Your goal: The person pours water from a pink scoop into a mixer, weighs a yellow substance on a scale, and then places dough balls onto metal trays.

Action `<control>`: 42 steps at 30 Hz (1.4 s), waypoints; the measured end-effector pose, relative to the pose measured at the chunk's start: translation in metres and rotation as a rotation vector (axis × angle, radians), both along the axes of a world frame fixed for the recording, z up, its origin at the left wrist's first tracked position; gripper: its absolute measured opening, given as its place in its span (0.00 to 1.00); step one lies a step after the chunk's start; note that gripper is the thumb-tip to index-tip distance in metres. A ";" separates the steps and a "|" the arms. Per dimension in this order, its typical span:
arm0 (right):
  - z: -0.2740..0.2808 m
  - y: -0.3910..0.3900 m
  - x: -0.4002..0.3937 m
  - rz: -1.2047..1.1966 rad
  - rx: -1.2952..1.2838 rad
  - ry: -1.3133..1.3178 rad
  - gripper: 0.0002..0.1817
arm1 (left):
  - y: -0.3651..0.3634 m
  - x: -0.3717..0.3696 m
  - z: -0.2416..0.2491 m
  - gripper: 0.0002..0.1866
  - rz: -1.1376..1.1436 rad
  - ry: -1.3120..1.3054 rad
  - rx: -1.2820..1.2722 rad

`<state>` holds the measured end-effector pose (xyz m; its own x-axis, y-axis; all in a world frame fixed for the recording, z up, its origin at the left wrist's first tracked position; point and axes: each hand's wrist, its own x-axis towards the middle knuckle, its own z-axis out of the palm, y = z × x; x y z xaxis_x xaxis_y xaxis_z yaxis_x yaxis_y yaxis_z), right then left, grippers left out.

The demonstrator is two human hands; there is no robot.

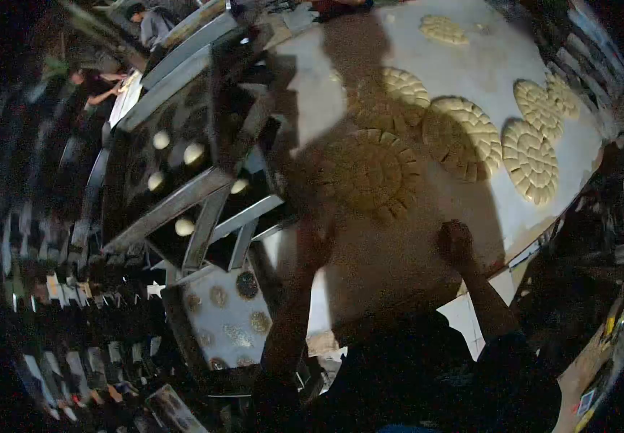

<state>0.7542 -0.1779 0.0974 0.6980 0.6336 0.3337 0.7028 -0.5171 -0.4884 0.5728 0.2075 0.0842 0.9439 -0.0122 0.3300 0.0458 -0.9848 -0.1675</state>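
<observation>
My left hand (317, 242) is in deep shadow at the table's front left, just below a large round of scored dough (370, 173); its fingers and anything in them are too dark to make out. To the right, my right hand (456, 242) is curled over the pale tabletop (413, 267), below another scored dough round (464, 138). Whether it holds something small is hidden. Part of that second round lies in my body's shadow, while its right side is brightly lit.
Further scored rounds (530, 160) lie at the right and back. Stacked dark trays with dough balls (193, 153) stand at the left, above a tray of small round pieces (218, 296). Two people (154, 27) are at the upper left beside a white surface (126, 101).
</observation>
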 end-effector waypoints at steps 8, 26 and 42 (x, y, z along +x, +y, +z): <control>0.016 0.003 0.013 -0.104 0.041 0.139 0.07 | 0.006 0.139 0.004 0.31 0.430 -0.266 0.279; -0.084 0.021 0.015 -0.056 0.603 0.399 0.11 | -0.102 -0.070 0.019 0.14 0.409 -1.100 -1.820; -0.052 0.036 -0.122 0.528 0.711 1.021 0.27 | -0.175 -0.107 0.002 0.09 0.223 -0.782 -2.009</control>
<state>0.6321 -0.1422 0.0449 0.5582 0.8096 0.1815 -0.0969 0.2808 -0.9549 0.4661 0.0327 0.0860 0.5834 0.8117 -0.0286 -0.3203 0.2623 0.9103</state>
